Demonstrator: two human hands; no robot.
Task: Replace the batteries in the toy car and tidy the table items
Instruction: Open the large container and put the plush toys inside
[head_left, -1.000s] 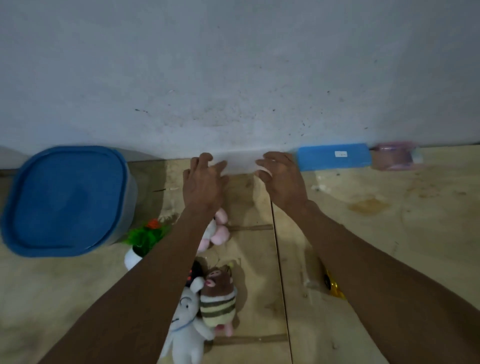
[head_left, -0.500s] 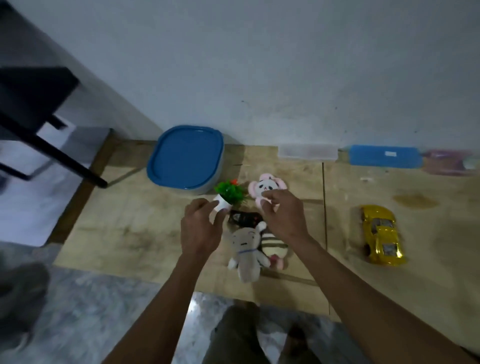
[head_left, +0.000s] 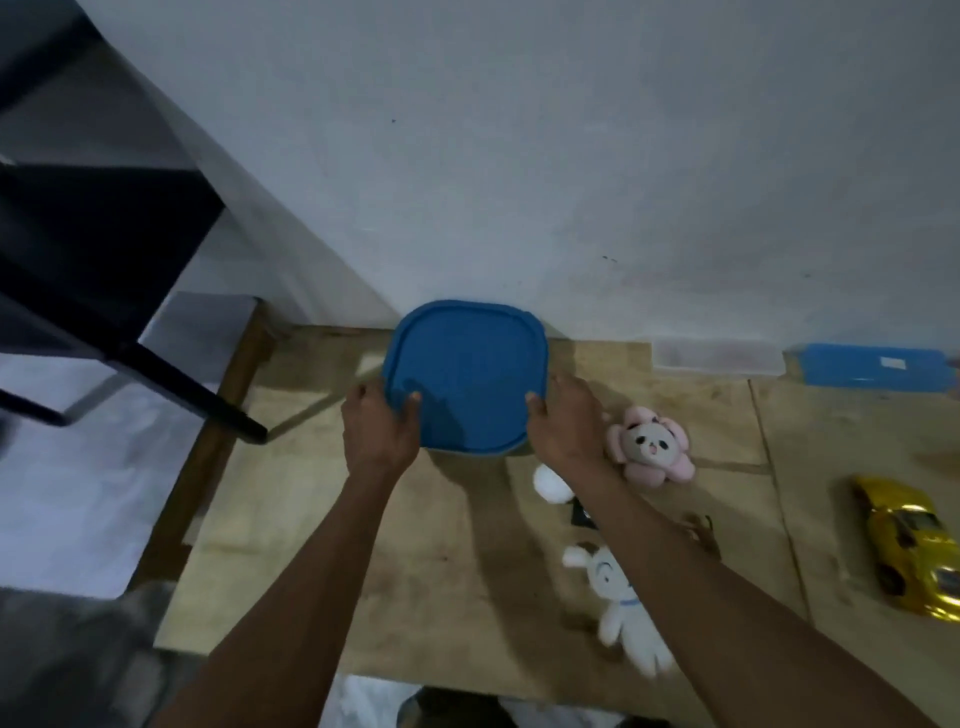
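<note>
A plain room at home, with toys on a plywood table

It looks like a lived-in home corner. A bare plywood table stands against a scuffed white wall. Plush toys and a gold toy car lie on it beside a blue-lidded tub and plastic cases. A black chair stands to the left.
</note>
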